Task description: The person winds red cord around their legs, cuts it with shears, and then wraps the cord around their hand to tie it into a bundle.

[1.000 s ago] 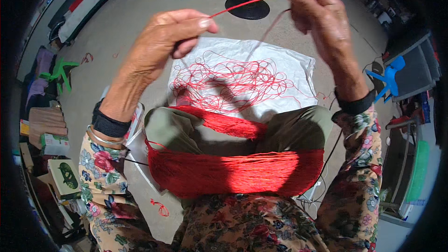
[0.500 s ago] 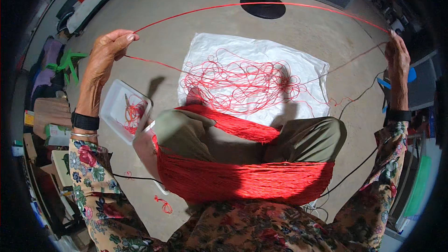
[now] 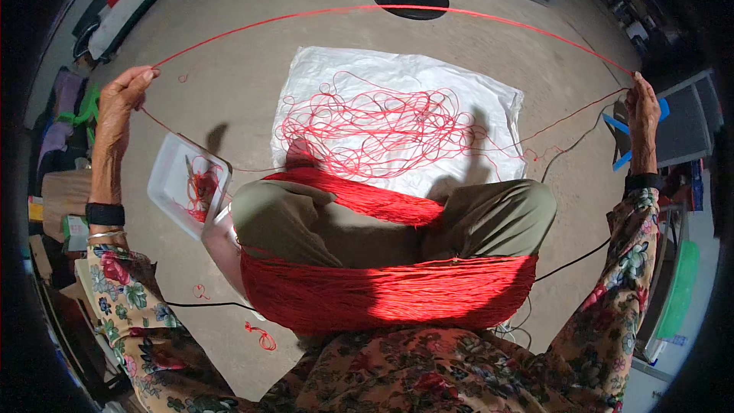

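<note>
Left of the white sheet (image 3: pixel 428 73), my left hand (image 3: pixel 126 92), and right of it, my right hand (image 3: pixel 644 107), pinch the red cord (image 3: pixel 382 6), which arches beyond the sheet. From here I would draw evenly, so the loose loops (image 3: pixel 397 121) upon it do not knot.

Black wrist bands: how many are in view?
2: the left band around the wrist behind the left hand, the right band around the wrist behind the right hand; both hands pinch red cord.

The hands (image 3: pixel 127 90), spread wide, hold a red cord (image 3: pixel 348 8) stretched between them
</note>
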